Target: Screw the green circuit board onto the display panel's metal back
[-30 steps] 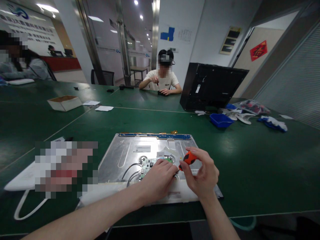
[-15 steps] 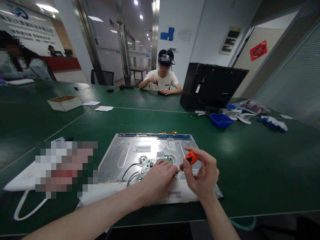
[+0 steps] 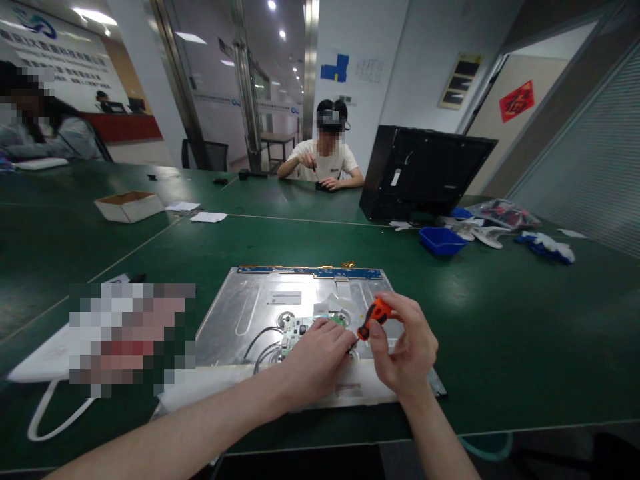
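Observation:
An orange-and-black screwdriver (image 3: 376,316) leans over the panel, its handle pinched in the fingers of my right hand (image 3: 407,343). The shaft runs down to the left beside my left fingertips, where its tip is hidden. My left hand (image 3: 323,350) rests with fingers closed over a small circuit board (image 3: 296,331); whatever lies under the fingers cannot be seen. This board is on a flat silver display panel (image 3: 225,327) with a blue strip board (image 3: 310,272) along its far edge. Black cables (image 3: 260,333) run from the board's left side.
A translucent sheet (image 3: 200,387) covers the panel's near edge. Left of it is a white object with a cord (image 3: 40,360), partly blurred. Farther off are a white box (image 3: 129,208), a blue tray (image 3: 443,241), a black monitor housing (image 3: 425,173), gloves (image 3: 547,247) and a seated person (image 3: 327,150).
The screwdriver's handle has turned and stands slightly steeper, and my right fingers have rolled around it. My left hand and the panel have stayed in place.

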The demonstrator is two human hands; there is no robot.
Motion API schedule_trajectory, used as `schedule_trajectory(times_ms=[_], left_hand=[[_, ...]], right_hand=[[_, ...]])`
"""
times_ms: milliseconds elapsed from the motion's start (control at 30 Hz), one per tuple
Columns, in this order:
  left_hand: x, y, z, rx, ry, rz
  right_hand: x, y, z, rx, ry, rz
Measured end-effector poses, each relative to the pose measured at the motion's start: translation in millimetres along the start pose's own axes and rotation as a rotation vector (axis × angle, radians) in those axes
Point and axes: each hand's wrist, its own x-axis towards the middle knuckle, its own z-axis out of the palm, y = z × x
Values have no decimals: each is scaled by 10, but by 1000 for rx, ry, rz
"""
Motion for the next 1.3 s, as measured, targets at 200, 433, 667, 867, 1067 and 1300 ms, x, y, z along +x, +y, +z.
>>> schedule_trajectory(times_ms=[200,433,667,867,1067,1300], left_hand=[[-1,-9,-6,-26,0,8],[-2,-15,5,-21,8,15],[-5,-7,14,2,16,7],[-3,-11,0,-12,14,6],[-4,-10,-5,-29,2,3],[1,0,-20,-9,-8,3]], right_hand=[[-49,21,29,103,30,16],[30,8,10,23,23,-61],[60,-27,-22,-80,12,-54],[-5,-3,6,48,1,-9],[-37,16,59,138,56,43],[51,-6,-39,20,-66,-16]])
